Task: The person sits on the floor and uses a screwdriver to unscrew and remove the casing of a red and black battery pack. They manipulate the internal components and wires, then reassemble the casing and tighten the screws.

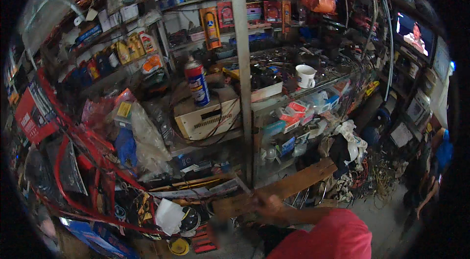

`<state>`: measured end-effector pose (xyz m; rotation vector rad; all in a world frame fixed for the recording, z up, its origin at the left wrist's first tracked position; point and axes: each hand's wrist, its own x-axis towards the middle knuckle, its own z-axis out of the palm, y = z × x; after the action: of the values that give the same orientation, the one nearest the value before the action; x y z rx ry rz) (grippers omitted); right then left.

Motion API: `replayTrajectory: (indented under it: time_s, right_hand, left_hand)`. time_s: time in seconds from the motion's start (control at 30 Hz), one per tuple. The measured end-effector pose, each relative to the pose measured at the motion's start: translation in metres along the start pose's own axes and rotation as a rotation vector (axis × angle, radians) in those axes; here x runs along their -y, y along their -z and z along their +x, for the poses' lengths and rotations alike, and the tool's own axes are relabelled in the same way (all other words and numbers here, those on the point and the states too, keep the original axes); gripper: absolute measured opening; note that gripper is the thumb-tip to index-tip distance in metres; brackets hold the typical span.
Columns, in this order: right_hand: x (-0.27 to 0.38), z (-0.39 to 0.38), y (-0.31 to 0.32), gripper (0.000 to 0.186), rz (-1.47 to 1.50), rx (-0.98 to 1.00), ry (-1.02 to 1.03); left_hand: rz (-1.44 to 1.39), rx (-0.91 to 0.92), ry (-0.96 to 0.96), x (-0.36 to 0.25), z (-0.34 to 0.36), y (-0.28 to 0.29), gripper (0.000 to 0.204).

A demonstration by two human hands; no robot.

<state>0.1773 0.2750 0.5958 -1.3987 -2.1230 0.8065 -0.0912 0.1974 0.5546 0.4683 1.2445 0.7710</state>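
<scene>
My right hand (pixel 269 206) reaches in from the lower right, below a red sleeve (pixel 325 234). It is over the near end of a long wooden plank (pixel 293 180). The fingers are curled and smeared by motion, around the lower end of a thin, pale, strip-like tool (pixel 242 184) that slants up to the left; its exact kind is too blurred to tell. My left hand is not in view. Below the plank lie a white sheet (pixel 169 216), a red slotted tray (pixel 203 239) and a round yellow container (pixel 179 246).
A red metal frame (pixel 90 146) blocks the left. A pale post (pixel 240 39) rises before a cluttered bench with a spray can (pixel 197 83), a beige box-shaped device (pixel 208 119) and a white mug (pixel 305 76). Another person's arm (pixel 428 195) shows at the far right.
</scene>
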Motion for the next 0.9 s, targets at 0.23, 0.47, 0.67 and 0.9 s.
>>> replayTrajectory:
  time_s: [0.23, 0.47, 0.67, 0.9]
  right_hand:
    - [0.034, 0.115, 0.182, 0.033, 0.215, -0.798, 0.078]
    - [0.036, 0.285, 0.296, 0.029, -0.177, -0.796, -0.004]
    - [-0.073, 0.436, 0.342, 0.034, -0.576, -0.837, 0.283]
    - [0.009, 0.458, 0.281, 0.034, -0.702, -0.516, 0.17]
  left_hand:
    - [0.142, 0.003, 0.06, -0.039, 0.004, -0.021, 0.017]
    - [-0.016, -0.255, 0.005, -0.055, -0.012, 0.024, 0.017]
    - [-0.278, -0.534, -0.084, -0.016, -0.052, 0.061, 0.017]
    - [-0.689, -1.019, -0.101, 0.115, -0.143, 0.015, 0.017]
